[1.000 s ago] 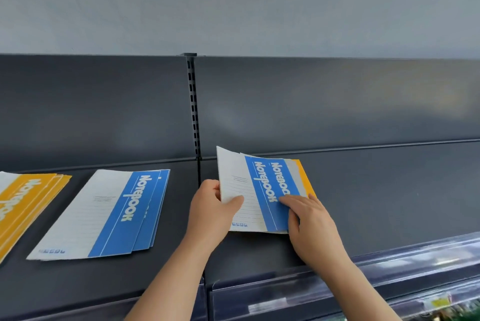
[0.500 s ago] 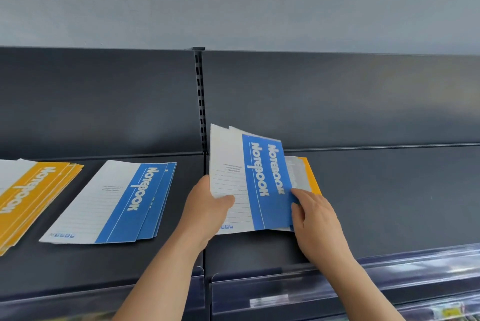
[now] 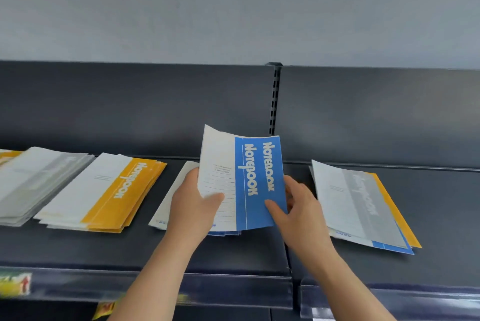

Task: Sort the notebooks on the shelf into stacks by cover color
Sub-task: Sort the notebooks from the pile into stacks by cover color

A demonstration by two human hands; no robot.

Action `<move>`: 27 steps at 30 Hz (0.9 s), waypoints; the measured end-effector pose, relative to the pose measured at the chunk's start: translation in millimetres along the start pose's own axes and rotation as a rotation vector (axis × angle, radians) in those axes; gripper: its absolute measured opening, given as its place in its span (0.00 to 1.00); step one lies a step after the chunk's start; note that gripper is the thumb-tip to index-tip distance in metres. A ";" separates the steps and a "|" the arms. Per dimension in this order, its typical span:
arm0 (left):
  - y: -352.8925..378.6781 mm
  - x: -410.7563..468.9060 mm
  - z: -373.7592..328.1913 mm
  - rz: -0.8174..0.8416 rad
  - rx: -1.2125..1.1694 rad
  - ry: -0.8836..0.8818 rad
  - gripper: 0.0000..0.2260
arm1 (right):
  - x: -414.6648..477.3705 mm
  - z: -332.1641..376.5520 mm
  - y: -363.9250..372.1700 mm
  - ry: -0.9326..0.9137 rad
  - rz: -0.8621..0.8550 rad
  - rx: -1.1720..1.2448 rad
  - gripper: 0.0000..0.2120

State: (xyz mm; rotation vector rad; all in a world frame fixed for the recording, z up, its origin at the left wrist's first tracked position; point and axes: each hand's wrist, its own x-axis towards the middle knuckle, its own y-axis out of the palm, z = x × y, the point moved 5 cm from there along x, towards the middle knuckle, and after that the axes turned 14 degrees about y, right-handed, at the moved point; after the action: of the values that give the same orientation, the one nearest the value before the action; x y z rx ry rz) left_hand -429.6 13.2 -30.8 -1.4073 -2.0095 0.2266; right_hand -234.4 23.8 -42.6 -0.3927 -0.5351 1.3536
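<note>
grey wall [image 3: 233, 8] backs a dark shelf [image 3: 233, 255]. the person's left grip [image 3: 193, 206] has its thumb curled over the white margin of two fanned blue notebooks [image 3: 257, 183], fingers behind, holding them tilted up above the shelf. the right grip [image 3: 301, 206] pinches their lower right corner, thumb on the blue cover. they hang just over a blue stack [image 3: 170, 203], mostly hidden. to the left lie a yellow stack [image 3: 109, 190] and, further left, a grey stack [image 3: 39, 180]. to the right sits a mixed pile [image 3: 358, 203], grey on top, blue and yellow edges beneath.
</note>
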 end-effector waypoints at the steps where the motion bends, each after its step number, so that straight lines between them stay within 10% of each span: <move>1: -10.1 2.9 6.3 -0.001 0.054 0.013 0.15 | 0.2 5.4 14.1 0.006 0.022 -0.012 0.17; 15: -35.2 19.1 70.9 0.215 0.606 0.071 0.23 | -6.2 17.2 72.5 0.056 0.038 -0.409 0.18; 27: 52.8 -0.1 -39.9 0.277 0.013 0.258 0.15 | 6.1 -47.1 -75.7 0.074 -0.362 -0.506 0.13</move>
State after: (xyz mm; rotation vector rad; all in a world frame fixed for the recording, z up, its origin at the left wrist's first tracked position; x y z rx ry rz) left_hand -364.8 25.5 -26.3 -1.6168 -1.6014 0.1675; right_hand -145.4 17.9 -38.1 -0.7168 -0.8449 0.8416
